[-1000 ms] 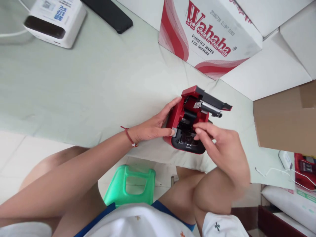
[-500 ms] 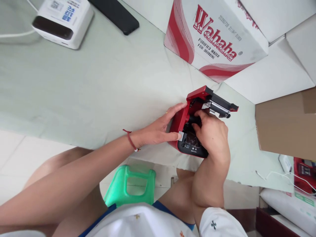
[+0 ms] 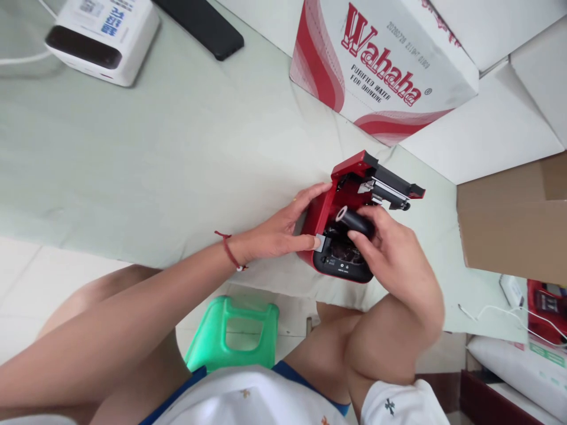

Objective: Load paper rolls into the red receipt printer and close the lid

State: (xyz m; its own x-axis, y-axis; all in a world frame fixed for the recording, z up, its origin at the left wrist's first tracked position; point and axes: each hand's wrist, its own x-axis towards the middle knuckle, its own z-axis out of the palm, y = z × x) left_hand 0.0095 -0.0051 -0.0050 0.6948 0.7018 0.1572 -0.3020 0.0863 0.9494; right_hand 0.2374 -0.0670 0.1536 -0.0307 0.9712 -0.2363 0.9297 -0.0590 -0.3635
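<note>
A small red-and-black printer (image 3: pixel 318 217) stands on the cloth-covered table with its lid (image 3: pixel 390 183) raised. My left hand (image 3: pixel 290 230) grips its left side, thumb on the grey tab (image 3: pixel 319 242) at the front corner and fingers along the red wall. Between the thumb and fingers of my right hand (image 3: pixel 392 248) is a black roll (image 3: pixel 355 221) with a pale hollow end. The roll is tilted over the printer's open compartment, and my fingers hide its far end.
Behind the printer stands a Wahaha water carton (image 3: pixel 376 71), with a brown cardboard box (image 3: pixel 509 218) to the right. A white device (image 3: pixel 104 41) and a black flat object (image 3: pixel 201 26) lie at the upper left. A green stool (image 3: pixel 233 336) is below the table edge.
My right hand has drawn back to the right and up from inside the printer, and the black roll now shows in its fingers. My left hand keeps its hold on the printer.
</note>
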